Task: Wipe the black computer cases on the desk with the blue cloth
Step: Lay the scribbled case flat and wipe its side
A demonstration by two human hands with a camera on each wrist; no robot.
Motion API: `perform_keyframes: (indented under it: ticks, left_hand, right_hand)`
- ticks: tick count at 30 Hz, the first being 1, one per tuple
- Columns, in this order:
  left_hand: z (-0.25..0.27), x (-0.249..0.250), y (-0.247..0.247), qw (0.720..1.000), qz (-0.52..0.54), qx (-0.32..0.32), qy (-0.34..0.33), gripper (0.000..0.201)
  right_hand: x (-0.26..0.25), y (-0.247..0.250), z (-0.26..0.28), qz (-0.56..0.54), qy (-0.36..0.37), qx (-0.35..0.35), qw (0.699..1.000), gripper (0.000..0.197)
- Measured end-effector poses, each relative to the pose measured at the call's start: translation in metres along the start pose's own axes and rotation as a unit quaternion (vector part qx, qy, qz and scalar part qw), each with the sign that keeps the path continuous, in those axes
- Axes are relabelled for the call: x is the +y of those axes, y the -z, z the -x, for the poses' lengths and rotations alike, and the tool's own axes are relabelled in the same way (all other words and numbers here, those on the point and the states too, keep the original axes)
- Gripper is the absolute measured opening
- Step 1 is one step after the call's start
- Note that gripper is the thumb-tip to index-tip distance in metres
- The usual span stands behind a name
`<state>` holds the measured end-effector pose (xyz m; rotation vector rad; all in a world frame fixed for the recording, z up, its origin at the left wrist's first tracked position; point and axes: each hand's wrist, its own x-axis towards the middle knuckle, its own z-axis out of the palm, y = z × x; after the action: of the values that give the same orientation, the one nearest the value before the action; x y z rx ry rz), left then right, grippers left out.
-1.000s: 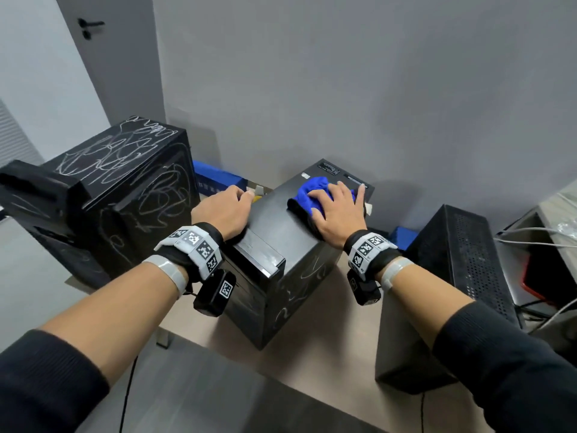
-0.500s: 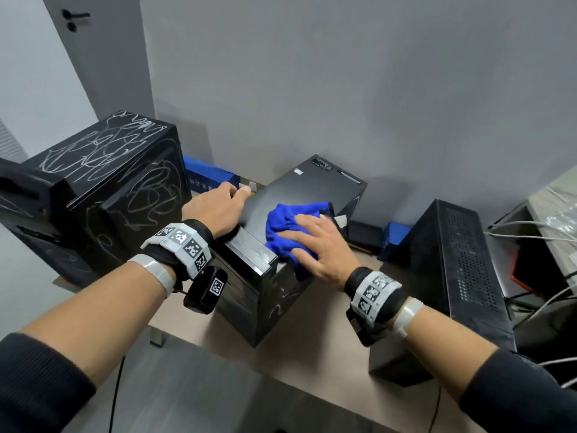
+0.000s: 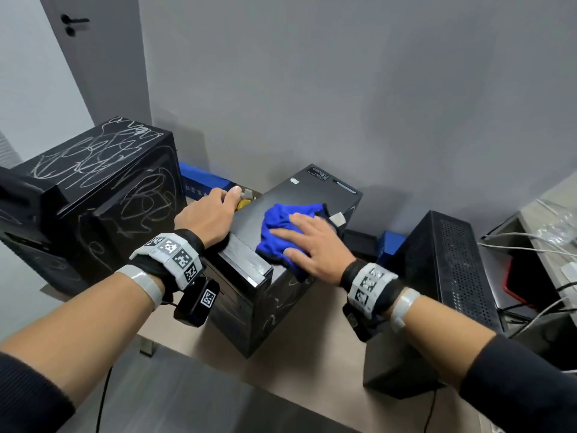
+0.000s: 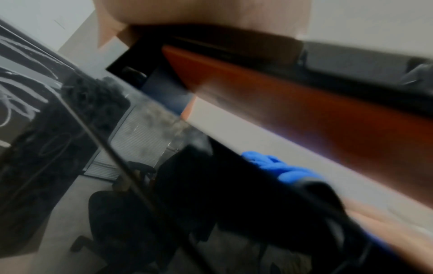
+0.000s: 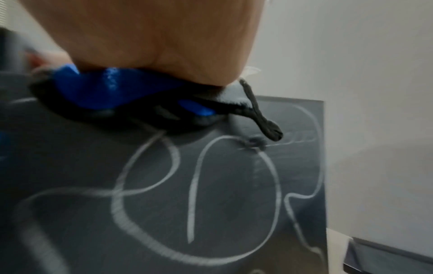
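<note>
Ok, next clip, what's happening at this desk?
A person is wiping the top of the middle computer case with a blue cloth, pressed flat under the right hand. The left hand holds the case's left edge. White scribbles remain on its side and cover the big case to the left.

Blue cloth [image 3: 282, 231]: bright blue, dark edging. Middle computer case [image 3: 296, 198]: black; top plain, side panel bearing pale chalk-like loops. Left computer case [image 3: 93, 182]: black, covered in white scribbles on top and side. Right computer case [image 3: 449, 260]: black, fine perforated dot grid on top. Wrist bands [image 3: 175, 254]: black with white panels printed in black square codes. Desk [image 3: 312, 379]: beige. Wall [image 3: 343, 89]: grey. Boxes [image 3: 203, 179] behind cases: blue. Sleeves [image 3: 524, 382]: black.
</note>
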<state>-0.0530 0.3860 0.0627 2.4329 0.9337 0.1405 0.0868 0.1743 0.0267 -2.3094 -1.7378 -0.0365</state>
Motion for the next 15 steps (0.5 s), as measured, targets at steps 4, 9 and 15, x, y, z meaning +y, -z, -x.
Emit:
perform_keyframes:
  ticks: [4,9,15]
  left_hand:
    - [0.004,0.000,0.003,1.000,-0.011,0.008,-0.018,0.082]
    - [0.005,0.007,0.004,0.993,0.095,0.053,0.043,0.071]
    - [0.001,0.004,-0.001,0.983,0.135,0.113,0.056,0.081]
  right_hand:
    - [0.035,0.018,-0.035,0.053,-0.103,-0.078,0.990,0.071]
    - [-0.003,0.024,-0.042,0.047,-0.080,-0.193,0.977,0.056]
    - [-0.047,0.016,-0.083,0.052,0.059,-0.284,0.955,0.063]
